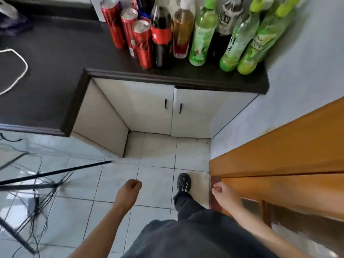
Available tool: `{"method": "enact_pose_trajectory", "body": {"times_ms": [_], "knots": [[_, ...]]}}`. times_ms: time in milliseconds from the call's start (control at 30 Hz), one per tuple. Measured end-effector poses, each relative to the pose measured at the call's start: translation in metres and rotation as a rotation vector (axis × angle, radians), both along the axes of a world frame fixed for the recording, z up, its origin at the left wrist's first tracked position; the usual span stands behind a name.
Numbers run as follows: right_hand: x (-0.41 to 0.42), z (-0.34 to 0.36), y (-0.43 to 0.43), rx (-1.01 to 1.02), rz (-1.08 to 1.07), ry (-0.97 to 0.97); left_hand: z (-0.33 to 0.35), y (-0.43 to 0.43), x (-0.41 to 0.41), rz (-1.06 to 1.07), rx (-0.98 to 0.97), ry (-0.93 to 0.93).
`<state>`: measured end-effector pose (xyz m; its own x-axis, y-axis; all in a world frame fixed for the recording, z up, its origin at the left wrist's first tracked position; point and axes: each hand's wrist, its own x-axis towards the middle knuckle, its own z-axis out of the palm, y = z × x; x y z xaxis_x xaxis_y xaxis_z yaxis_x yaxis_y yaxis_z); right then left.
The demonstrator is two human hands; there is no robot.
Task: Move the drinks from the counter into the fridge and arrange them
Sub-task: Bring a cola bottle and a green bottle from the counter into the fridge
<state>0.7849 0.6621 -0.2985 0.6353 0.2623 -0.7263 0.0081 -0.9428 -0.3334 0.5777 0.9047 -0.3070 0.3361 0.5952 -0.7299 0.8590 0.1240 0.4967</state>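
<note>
Drinks stand grouped on the dark counter (pixel 55 75) at the top of the view. Three red cans (pixel 130 32) are on the left, beside a dark cola bottle (pixel 161 36) and an amber bottle (pixel 182 30). Right of those stand green tea bottles (pixel 240 40) and a dark bottle (pixel 223 25). My left hand (pixel 132 185) hangs low over the floor tiles, fingers loosely curled, holding nothing. My right hand (pixel 222 191) hangs beside the wooden door, fingers loosely curled, holding nothing. Both hands are far below the drinks. No fridge is in view.
White cabinet doors (pixel 167 112) sit under the counter. An orange wooden door (pixel 290 155) stands at the right against a pale wall. Black tripod legs and tangled cables (pixel 37 183) cover the floor at the left. A white cord (pixel 18 71) lies on the counter.
</note>
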Motion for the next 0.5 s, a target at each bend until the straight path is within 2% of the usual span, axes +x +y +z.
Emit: {"method": "enact_pose_trajectory", "body": {"times_ms": [167, 367, 500], "knots": [[0.103, 0.025, 0.046, 0.14, -0.033, -0.016, 0.028, 0.046, 0.12, 0.049, 0.113, -0.175], [0.167, 0.045, 0.098, 0.244, -0.119, -0.063, 0.09, 0.099, 0.222, 0.137, 0.344, -0.465], [0.192, 0.067, 0.144, 0.385, -0.154, -0.146, 0.137, 0.136, 0.272, 0.122, 0.7, -0.718]]}}
